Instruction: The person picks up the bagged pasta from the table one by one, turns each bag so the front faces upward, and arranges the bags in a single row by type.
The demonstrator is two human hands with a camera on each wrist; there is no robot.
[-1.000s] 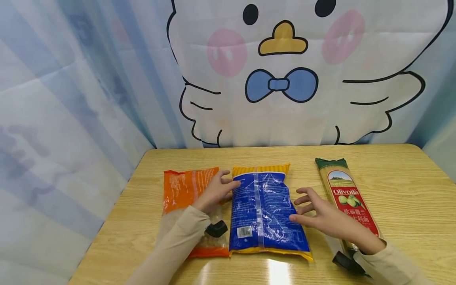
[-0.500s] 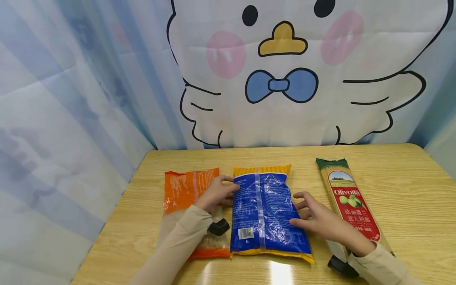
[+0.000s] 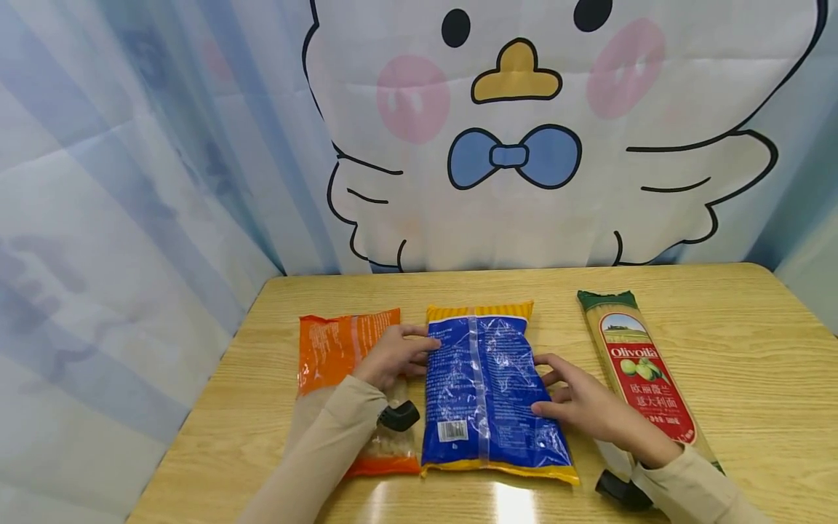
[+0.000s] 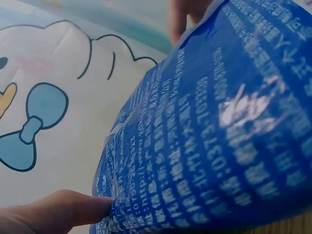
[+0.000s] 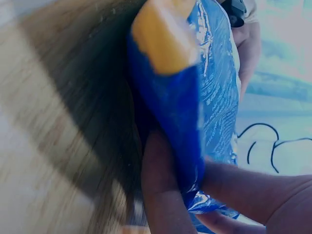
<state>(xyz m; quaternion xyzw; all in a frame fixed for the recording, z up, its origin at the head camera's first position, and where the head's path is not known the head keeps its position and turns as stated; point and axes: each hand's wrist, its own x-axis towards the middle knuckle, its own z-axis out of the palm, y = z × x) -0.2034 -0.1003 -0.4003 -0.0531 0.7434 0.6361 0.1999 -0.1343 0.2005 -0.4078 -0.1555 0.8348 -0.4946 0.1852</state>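
A: The right hand (image 3: 579, 399) has come in toward 9 o'clock to meet the blue bag (image 3: 495, 393), and the left hand (image 3: 393, 356) has sunk slightly onto its other edge. The bags themselves have hardly shifted.

B: With 12 o'clock toward the curtain (image 3: 511, 233), what's nearest?

A: A black device (image 3: 618, 491) at the right cuff, off the blue bag's 4 o'clock. Then the right hand, at the bag's 3 o'clock edge, clamped on it: thumb on top, fingers beneath.

B: And the bag?

A: Mid-bench, lying on the wood (image 3: 753, 327), barcode at 8 o'clock.

B: Left hand?

A: At the bag's 10 o'clock edge, gripping it, one fingertip on the blue face; its lower fingers are partly hidden. That forearm crosses over an orange bag (image 3: 327, 356), just beside at 9 o'clock.

B: Beyond the right hand?

A: A pasta pack (image 3: 644, 364), apart at 3 o'clock, its green end pointing to 11. Farthest, at 12, hangs the curtain with its blue bow tie.
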